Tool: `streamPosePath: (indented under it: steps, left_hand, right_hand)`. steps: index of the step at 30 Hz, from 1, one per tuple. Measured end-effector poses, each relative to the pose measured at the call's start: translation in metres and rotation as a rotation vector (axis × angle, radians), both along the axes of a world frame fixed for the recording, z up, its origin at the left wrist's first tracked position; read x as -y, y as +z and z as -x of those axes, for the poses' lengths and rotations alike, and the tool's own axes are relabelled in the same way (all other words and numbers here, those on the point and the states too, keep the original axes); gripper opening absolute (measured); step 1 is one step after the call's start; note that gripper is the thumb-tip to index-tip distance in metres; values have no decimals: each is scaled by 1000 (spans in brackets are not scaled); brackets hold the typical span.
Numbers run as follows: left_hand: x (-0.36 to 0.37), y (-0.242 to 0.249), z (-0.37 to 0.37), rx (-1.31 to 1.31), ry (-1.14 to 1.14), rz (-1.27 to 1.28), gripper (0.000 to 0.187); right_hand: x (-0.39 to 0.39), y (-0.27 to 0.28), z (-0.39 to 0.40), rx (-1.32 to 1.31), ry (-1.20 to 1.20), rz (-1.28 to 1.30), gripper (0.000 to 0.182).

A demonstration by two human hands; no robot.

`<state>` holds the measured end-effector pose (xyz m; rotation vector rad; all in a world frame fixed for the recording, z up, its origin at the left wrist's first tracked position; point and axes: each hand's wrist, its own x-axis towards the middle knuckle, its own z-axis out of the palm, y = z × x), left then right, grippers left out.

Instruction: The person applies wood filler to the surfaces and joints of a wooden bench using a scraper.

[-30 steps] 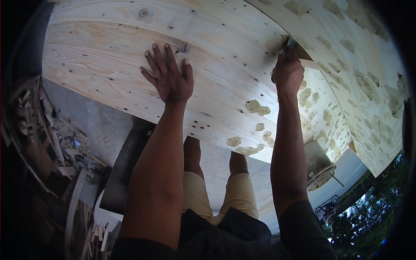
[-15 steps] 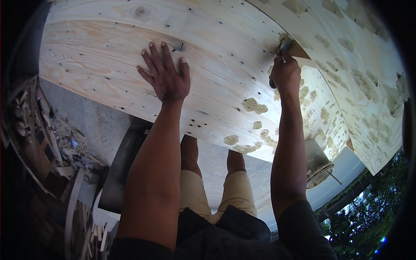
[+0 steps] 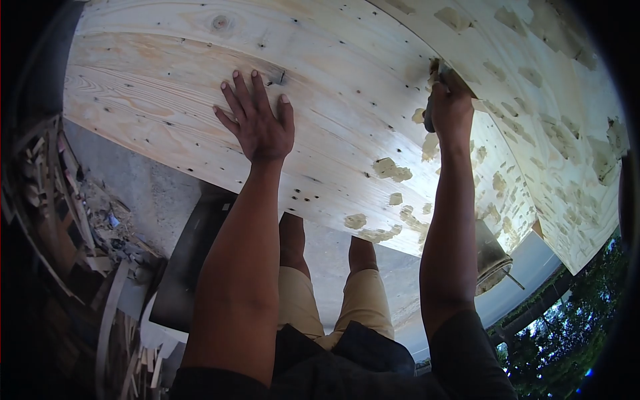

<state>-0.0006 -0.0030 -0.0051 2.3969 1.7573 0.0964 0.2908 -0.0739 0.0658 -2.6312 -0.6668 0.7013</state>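
My left hand (image 3: 263, 127) lies flat with fingers spread on a pale knotty wooden panel (image 3: 333, 100). Just beyond its fingertips is a small dark slot in the wood. My right hand (image 3: 455, 117) is wrapped around the dark handle of a putty knife (image 3: 430, 115), whose blade end is at the panel's far right part and partly hidden by the fingers. Tan filler patches (image 3: 392, 169) dot the wood near my right forearm, and many small dark holes mark the boards.
A second wooden panel (image 3: 567, 133) with many filler patches adjoins on the right. Below the near edge stands a round container (image 3: 492, 257) with a stick in it. Wood scraps (image 3: 60, 187) are piled at left on the concrete floor. Green foliage shows at lower right.
My right hand has moved slightly right with the putty knife, and the blade has turned. My left hand stays spread on the panel. The view has shifted a little.
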Motion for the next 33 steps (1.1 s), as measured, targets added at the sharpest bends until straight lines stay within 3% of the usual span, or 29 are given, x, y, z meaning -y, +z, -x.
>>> streamPosePath:
  steps: [2,4,10,13,16,18,20,22,25,28,33]
  left_hand:
    - [-1,0,0,5,3,2,68]
    - [-1,0,0,-18,3,8,68]
    - [-1,2,-2,-7,10,11,68]
    - [-1,0,0,-20,5,0,68]
    - [-1,2,-2,-21,12,13,68]
    - [-2,1,-1,-17,10,1,68]
    - [-1,1,-2,-11,8,-3,68]
    - [-1,1,-1,-3,9,-3,67]
    - [0,0,0,-30,4,-9,67]
    - [0,-1,-1,-9,9,-14,67]
    - [0,0,-3,-8,8,-13,67]
  right_hand:
    - [4,-6,8,109,38,-35,41]
    - [9,2,15,-35,-12,73,38]
    - [26,33,16,-211,160,139,41]
    - [21,30,22,-125,-29,95,39]
    - [33,10,33,19,100,55,40]
    - [38,24,34,-48,108,104,40]
    - [54,32,32,-311,74,112,41]
    - [56,33,35,-219,128,82,41]
    - [48,25,43,-179,28,-26,41]
    - [55,3,56,-25,278,84,42]
    - [48,32,42,-144,281,48,45]
